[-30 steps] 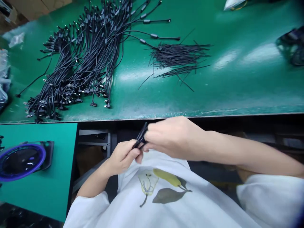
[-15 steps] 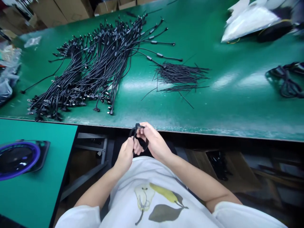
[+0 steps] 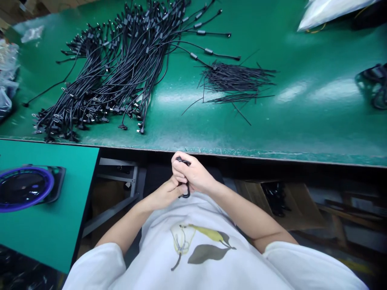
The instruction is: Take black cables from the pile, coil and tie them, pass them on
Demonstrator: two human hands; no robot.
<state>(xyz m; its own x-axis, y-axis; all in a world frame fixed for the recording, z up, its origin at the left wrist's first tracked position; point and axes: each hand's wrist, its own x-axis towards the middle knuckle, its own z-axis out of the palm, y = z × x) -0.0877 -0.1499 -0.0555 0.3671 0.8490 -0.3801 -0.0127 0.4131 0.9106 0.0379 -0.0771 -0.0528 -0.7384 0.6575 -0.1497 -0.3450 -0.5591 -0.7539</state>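
Observation:
Both my hands meet just below the near edge of the green table (image 3: 302, 121), close to my chest. My right hand (image 3: 193, 175) is closed around a coiled black cable (image 3: 185, 192), whose loop sticks out below the fingers. My left hand (image 3: 167, 193) presses against it from the left, fingers pinched on the same cable. On the table lies a large heap of black cables with connectors (image 3: 111, 72). To its right sits a small pile of thin black ties (image 3: 236, 82).
A blue-ringed round device (image 3: 26, 187) rests on a lower green surface at the left. Clear plastic bags (image 3: 7, 76) lie at the table's left edge, a white bag (image 3: 329, 10) at the far right corner, and a coiled cable bundle (image 3: 375, 82) at the right edge.
The open loop held between my hands has been folded tighter into my right fist. Both hands have sunk slightly towards my chest.

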